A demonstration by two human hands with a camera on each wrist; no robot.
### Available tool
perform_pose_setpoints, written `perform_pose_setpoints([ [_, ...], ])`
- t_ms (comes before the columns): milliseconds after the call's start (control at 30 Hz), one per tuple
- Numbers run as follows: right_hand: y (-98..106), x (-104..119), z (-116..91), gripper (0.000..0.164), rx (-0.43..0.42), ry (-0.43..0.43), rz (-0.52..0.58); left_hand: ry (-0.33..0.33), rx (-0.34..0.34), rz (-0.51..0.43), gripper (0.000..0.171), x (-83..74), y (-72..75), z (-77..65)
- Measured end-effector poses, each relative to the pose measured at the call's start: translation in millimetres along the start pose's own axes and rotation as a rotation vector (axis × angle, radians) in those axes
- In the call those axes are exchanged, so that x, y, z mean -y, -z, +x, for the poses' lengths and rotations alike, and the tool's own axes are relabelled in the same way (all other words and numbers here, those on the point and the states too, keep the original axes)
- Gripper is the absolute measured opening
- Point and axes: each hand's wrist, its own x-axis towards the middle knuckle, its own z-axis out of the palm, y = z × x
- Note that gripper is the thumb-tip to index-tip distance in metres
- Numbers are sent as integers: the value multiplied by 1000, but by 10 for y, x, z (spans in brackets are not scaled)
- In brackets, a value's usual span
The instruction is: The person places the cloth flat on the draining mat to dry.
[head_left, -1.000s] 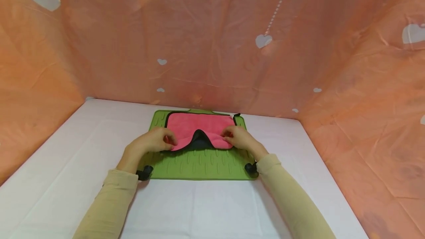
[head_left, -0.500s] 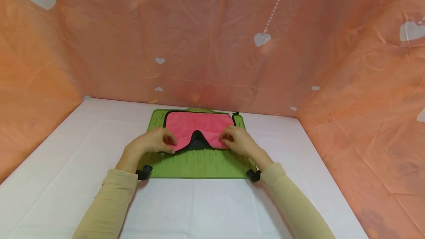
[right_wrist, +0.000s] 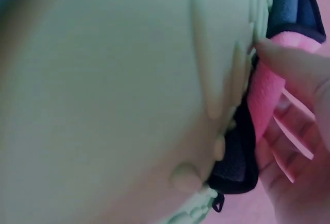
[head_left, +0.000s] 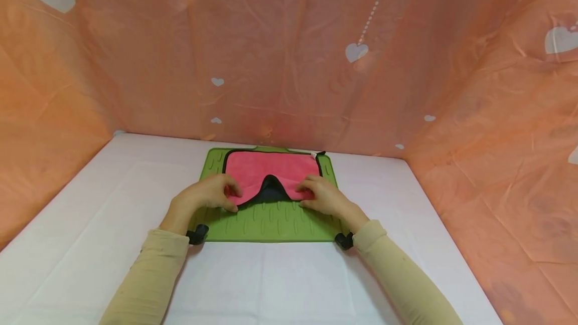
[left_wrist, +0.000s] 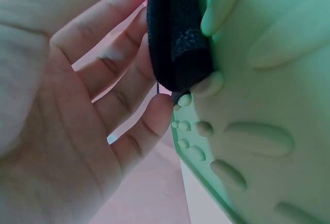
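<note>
A pink cloth (head_left: 271, 163) with a black border and dark underside lies over the far part of a green ridged mat (head_left: 271, 229). Midway along its near edge, the cloth rises in a peak that bares the dark side. My left hand (head_left: 209, 192) rests at the near left corner, relaxed fingers touching the cloth and thumb at its edge. At the near right corner, my right hand (head_left: 329, 197) has its fingers on the pink side and its thumb by the edge, apart from them. The right wrist view shows this pink side (right_wrist: 265, 98) between thumb and fingers.
The mat sits on a table with a white cover (head_left: 266, 285). Behind and on both sides hangs an orange curtain (head_left: 280, 99) with pale hearts. A black strap (head_left: 197, 234) is on the left wrist, another strap (head_left: 344, 240) on the right.
The right hand has shifted slightly, and its thumb has parted from its fingers along the near edge. The left hand has barely moved. The middle peak stays raised.
</note>
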Motion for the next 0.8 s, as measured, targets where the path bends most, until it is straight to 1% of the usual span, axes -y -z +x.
perform_pose_setpoints([
  [133, -11, -27, 49, 20, -15, 24, 4, -22, -6, 4, 31, 8, 0, -9],
  [233, 28, -34, 65, 15, -13, 31, 11, -29, -8, 8, 30, 11, -7, -20],
  [300, 74, -33, 67, 14, 7, 3, 34, -26, -7, 11, 29, 17, -17, -24],
  [400, 149, -40, 74, 14, 40, -65, 84, -21, -5, 3, 28, 17, -28, -27],
  [467, 188, -56, 85, 15, 43, -107, 103, -24, -4, 3, 28, 13, -31, -25],
  [567, 207, -89, 106, 14, 20, -134, 99, -20, -7, 10, 27, 8, -32, -16],
  [800, 121, -125, 108, 14, -57, -96, 44, -15, -5, 20, 25, -10, -34, 3],
])
